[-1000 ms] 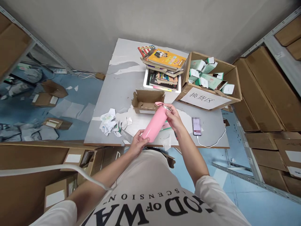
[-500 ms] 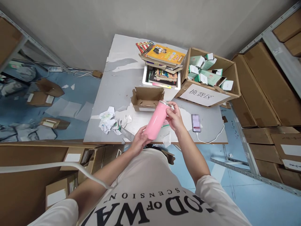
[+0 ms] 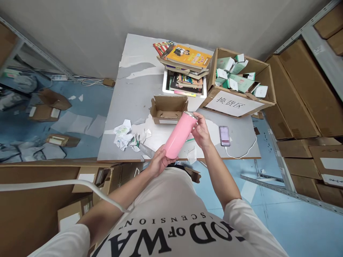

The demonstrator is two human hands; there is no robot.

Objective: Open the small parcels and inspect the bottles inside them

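Note:
A glossy pink tumbler with a silver rim is held at a slant over the front of the table. My left hand grips its lower end from below. Near the rim, the fingers of my right hand are closed against its right side, partly hidden behind it. Just beyond the tumbler stands an open brown cardboard box with a white label on its front. Crumpled white paper and clear plastic wrap lie to the left of my hands.
Books are piled in and above a white bin. To its right, a large carton holds several green-and-white boxes. A phone with a white cable lies on the table's right. Shelving with cartons stands at the right; another big carton is lower left.
The tumbler has shifted slightly right and up. My right hand has turned a little around its rim end, with the thumb no longer lying across the front. The camera view has moved slightly.

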